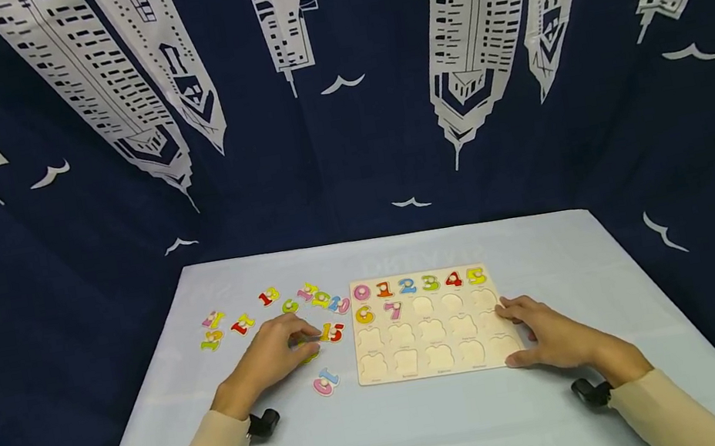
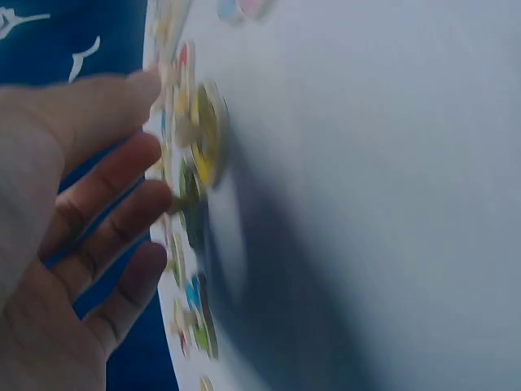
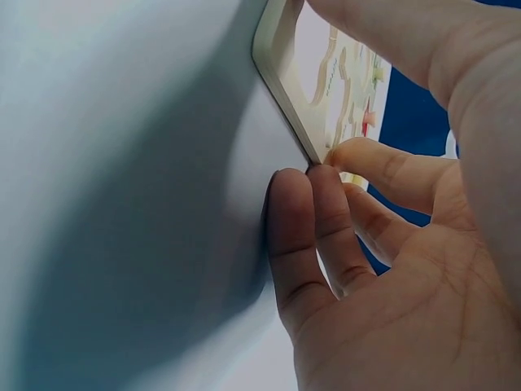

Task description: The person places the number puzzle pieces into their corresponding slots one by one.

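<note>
In the head view my left hand (image 1: 276,354) hovers over a yellow number piece (image 1: 309,356) that it partly hides. The left wrist view shows that yellow piece (image 2: 210,134) by its knob, with thumb and fingers spread apart near it; contact cannot be made out. Beside the fingertips lies a red and orange number 15 piece (image 1: 332,332). My right hand (image 1: 553,332) touches the right edge and lower right corner of a wooden number puzzle board (image 1: 438,375). Its fingers reach the board's edge (image 3: 285,106) in the right wrist view.
Several knobbed number pieces lie left of the board, among them a red and yellow one (image 1: 243,324), a green 6 (image 1: 290,306) and a pink and blue one (image 1: 326,381). A pink 7 (image 1: 393,311) sits in the board's second row. Dark patterned cloth (image 1: 320,166) hangs behind the white table (image 1: 433,437).
</note>
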Available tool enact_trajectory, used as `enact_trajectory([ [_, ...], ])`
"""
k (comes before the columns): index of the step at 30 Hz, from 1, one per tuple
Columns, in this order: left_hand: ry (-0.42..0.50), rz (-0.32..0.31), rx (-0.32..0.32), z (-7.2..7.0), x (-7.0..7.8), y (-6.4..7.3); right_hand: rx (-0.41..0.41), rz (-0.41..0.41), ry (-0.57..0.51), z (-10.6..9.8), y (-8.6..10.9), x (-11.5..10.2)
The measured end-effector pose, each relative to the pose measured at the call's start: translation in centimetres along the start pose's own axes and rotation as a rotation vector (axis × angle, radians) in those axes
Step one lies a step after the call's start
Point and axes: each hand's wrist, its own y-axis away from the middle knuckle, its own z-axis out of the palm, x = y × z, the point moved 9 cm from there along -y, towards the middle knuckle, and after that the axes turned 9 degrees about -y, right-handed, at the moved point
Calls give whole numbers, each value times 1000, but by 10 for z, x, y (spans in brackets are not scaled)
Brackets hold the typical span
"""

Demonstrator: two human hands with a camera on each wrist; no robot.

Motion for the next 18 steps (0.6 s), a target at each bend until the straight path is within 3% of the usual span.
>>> enact_trajectory([
  [8, -22, 45, -38, -1, -12, 9, 2, 9, 0, -1, -3, 2],
  [18, -19, 52, -37, 1, -14, 12, 5, 20, 11, 0, 0, 2],
])
